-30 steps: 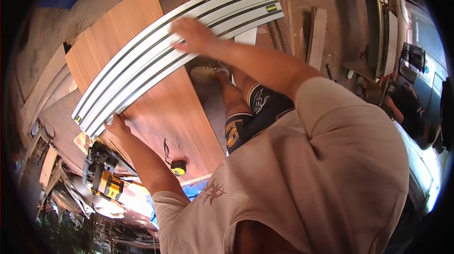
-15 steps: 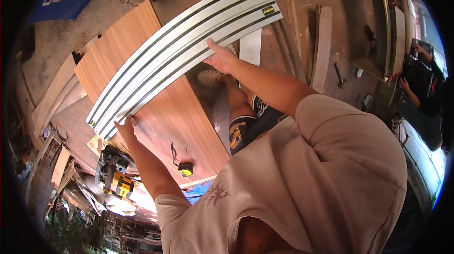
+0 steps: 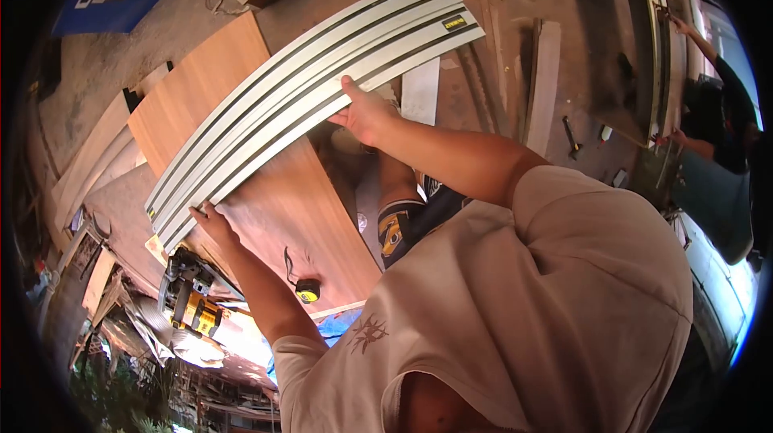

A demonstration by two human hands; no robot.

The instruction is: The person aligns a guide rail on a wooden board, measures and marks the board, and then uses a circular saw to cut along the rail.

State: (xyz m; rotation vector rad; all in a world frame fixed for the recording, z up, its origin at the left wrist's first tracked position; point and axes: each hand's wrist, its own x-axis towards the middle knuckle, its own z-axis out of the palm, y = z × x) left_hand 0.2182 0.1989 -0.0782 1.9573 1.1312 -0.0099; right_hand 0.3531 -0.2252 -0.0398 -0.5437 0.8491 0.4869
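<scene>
Between the right hand [image 3: 366, 113]'s thumb and fingers sits the striped rail [image 3: 282, 99]'s edge; the left hand [image 3: 216, 225]'s fingers grip it too, nearer the tape measure [image 3: 307, 290].

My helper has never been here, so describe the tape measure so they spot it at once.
Find the big brown board under the striped rail. On its bare part, beside the left arm, lies the small yellow-and-black tape measure. A black strap trails from it, unlike the much bigger yellow power tool beyond that arm.
</scene>
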